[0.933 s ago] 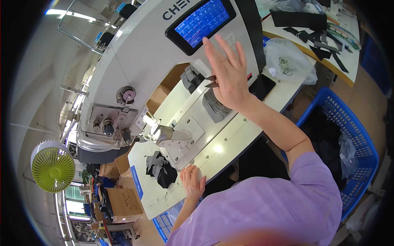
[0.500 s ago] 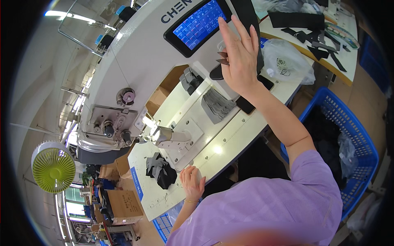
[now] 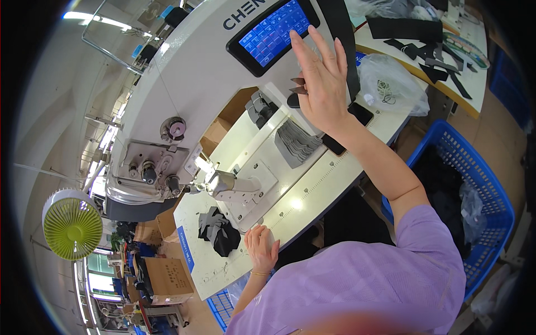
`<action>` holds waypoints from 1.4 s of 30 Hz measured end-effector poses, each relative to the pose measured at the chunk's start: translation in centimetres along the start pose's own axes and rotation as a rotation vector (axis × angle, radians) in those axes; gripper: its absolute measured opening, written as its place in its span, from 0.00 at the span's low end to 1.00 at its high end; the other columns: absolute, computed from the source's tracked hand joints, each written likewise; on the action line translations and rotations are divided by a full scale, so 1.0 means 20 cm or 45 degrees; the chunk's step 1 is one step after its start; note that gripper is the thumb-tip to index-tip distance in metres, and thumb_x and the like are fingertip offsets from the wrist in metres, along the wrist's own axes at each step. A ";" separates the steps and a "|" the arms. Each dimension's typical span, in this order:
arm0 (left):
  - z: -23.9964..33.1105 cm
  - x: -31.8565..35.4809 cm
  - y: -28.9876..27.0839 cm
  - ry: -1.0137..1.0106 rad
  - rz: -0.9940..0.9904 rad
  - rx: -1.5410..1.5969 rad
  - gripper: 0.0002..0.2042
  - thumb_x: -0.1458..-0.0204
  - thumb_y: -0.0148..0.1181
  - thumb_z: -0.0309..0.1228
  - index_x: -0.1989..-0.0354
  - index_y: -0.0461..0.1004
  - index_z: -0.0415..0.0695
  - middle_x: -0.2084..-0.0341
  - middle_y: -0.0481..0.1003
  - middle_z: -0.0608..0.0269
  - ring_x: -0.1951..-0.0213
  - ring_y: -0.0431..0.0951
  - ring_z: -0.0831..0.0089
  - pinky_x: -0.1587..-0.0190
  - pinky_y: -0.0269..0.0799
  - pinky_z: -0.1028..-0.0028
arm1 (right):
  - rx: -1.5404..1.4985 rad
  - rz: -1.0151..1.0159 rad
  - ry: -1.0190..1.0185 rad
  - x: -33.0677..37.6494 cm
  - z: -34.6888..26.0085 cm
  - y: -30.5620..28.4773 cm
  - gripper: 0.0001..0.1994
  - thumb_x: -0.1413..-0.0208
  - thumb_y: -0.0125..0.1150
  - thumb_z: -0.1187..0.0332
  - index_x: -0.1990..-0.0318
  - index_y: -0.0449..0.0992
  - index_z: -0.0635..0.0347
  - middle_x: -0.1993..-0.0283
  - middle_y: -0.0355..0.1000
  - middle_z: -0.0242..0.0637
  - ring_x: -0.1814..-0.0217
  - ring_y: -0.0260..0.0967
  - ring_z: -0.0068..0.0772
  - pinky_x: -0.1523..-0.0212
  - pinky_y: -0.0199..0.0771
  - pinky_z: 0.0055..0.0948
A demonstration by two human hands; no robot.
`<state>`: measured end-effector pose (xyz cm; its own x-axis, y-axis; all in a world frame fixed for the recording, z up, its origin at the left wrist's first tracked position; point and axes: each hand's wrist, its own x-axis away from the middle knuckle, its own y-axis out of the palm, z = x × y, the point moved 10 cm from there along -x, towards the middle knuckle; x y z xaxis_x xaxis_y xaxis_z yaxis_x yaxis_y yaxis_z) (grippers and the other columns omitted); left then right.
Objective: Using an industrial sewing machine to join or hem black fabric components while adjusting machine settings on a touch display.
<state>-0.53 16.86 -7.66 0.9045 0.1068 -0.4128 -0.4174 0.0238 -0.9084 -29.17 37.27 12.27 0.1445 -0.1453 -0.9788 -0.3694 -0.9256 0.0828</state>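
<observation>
White metal is filling most of the view: a sewing machine (image 3: 195, 72) is standing on a pale worktop (image 3: 321, 184), its dark-framed touchscreen (image 3: 271, 42) glowing blue with rows of icons; before that screen the right hand (image 3: 324, 92) is holding its fingers long and spread, the index tip overlapping the lit panel near its right side, though from this angle I cannot tell whether skin is meeting glass; two dark pointed blades of a small tool (image 3: 298, 85) are poking out beside the thumb, the handle being hidden in the palm; the left hand (image 3: 261, 248) is lying open at the near edge of the worktop, fingers loosely bent, just beside a crumpled bundle of black and grey cloth (image 3: 224, 234); below the right hand a fanned stack of grey pieces (image 3: 297, 145) is resting on the machine's bed, a black phone (image 3: 360, 114) is lying by the wrist, partly covered by it; farther right a clear plastic bag (image 3: 396, 81) is holding pale tangled thread, and a blue basket (image 3: 494, 195) is sitting below, dark cloth filling it; at far left a green-faced fan (image 3: 72, 229) is facing this way
</observation>
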 end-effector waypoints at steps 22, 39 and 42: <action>0.00 0.00 -0.01 0.010 0.038 0.010 0.21 0.55 0.64 0.36 0.53 0.71 0.38 0.53 0.71 0.52 0.45 0.69 0.53 0.38 0.55 0.51 | 0.020 -0.079 -0.009 -0.05 -0.03 0.05 0.39 0.58 0.54 0.84 0.32 0.57 0.63 0.35 0.65 0.40 0.27 0.52 0.45 0.30 0.35 0.58; -0.01 0.00 0.00 -0.004 0.021 0.002 0.21 0.54 0.64 0.37 0.53 0.72 0.38 0.53 0.71 0.52 0.46 0.70 0.53 0.38 0.56 0.51 | 0.043 -0.034 -0.006 -0.04 -0.01 0.01 0.39 0.61 0.52 0.85 0.33 0.59 0.65 0.39 0.67 0.40 0.30 0.57 0.43 0.30 0.37 0.58; 0.00 0.01 -0.02 -0.007 0.020 -0.008 0.21 0.54 0.64 0.36 0.53 0.72 0.39 0.53 0.71 0.52 0.46 0.70 0.53 0.39 0.56 0.51 | 0.036 -0.055 -0.008 -0.05 -0.01 0.01 0.39 0.61 0.53 0.85 0.33 0.58 0.65 0.40 0.68 0.40 0.30 0.57 0.43 0.30 0.37 0.58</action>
<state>-0.16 16.86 -7.47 0.8975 0.1124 -0.4265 -0.4308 0.0162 -0.9023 -29.21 37.20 13.37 0.1554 -0.1032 -0.9825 -0.3884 -0.9208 0.0353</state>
